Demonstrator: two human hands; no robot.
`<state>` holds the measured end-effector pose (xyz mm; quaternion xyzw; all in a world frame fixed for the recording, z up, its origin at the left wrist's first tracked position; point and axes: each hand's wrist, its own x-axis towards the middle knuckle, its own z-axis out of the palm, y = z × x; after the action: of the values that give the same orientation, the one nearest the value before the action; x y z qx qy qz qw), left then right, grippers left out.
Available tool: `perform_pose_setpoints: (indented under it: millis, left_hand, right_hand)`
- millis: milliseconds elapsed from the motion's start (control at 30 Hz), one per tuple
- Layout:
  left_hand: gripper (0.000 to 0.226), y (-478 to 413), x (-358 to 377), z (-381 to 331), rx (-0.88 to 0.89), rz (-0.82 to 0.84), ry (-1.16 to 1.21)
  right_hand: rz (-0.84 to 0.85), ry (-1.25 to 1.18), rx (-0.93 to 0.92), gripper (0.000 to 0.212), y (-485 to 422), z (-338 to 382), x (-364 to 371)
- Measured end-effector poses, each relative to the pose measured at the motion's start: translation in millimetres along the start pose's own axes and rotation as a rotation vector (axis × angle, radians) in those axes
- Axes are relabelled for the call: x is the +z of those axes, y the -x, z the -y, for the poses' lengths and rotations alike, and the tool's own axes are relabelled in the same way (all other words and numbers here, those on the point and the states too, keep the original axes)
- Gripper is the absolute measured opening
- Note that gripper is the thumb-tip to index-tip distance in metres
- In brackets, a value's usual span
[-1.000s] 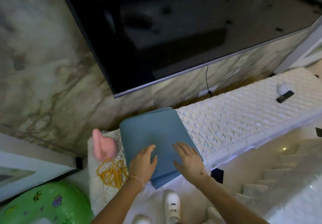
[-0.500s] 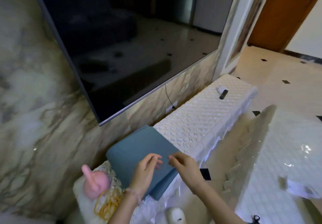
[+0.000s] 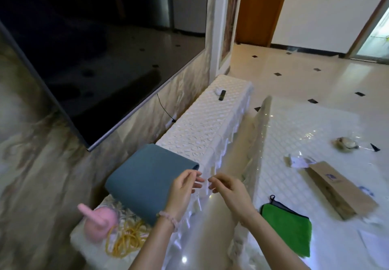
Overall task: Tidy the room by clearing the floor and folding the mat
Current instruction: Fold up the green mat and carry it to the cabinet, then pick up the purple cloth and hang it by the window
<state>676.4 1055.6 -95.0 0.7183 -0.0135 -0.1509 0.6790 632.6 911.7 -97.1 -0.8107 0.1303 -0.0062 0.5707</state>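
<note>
Folded blue mat (image 3: 150, 180) lies on the white-covered ledge (image 3: 212, 126) — just left of the left hand (image 3: 182, 194). Both hands hover empty, fingers loosely curled; right hand (image 3: 230, 192) just beside the left. Green cloth (image 3: 288, 225) lies on the floor — right of the right hand.

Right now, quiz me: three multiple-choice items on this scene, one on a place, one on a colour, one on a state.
1. Where does the folded mat lie?
A. on the white cabinet under the TV
B. on the floor
C. against the door

2. What colour is the cloth on the floor?
A. red
B. green
C. yellow

3. What are the hands doing?
A. both pressing the mat flat
B. one lifting the remote
C. both empty, off the mat

Answers: 1 A, the mat rests on the cabinet top beside the pink toy. 2 B, the cloth is bright green. 3 C, the left hand and right hand hang in the air with loose fingers, gripping nothing.
</note>
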Motion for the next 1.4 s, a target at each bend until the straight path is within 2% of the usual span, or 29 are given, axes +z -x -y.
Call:
perform_pose_setpoints:
  millis: [400,667,800,1067,1400]
  left_hand:
    - [0.024,109,80,1,-0.018,0.119,-0.018]
    - [0.024,218,178,2,-0.121,0.247,0.09]
    - [0.025,268,219,-4,-0.111,0.369,0.083]
    - [0.025,319,297,-8,-0.133,0.639,-0.005]
    - [0.027,333,380,-6,-0.179,0.99,-0.075]
  right_hand:
    - [-0.148,-0.143,0.02,0.017,135,-27,-74]
    - [-0.362,-0.26,0.103,0.018,270,-70,-157]
    - [-0.463,-0.331,0.142,0.018,332,-80,-187]
    - [-0.798,-0.436,0.234,0.019,421,-100,-234]
    - [-1.239,-0.762,0.314,0.022,476,-117,-281]
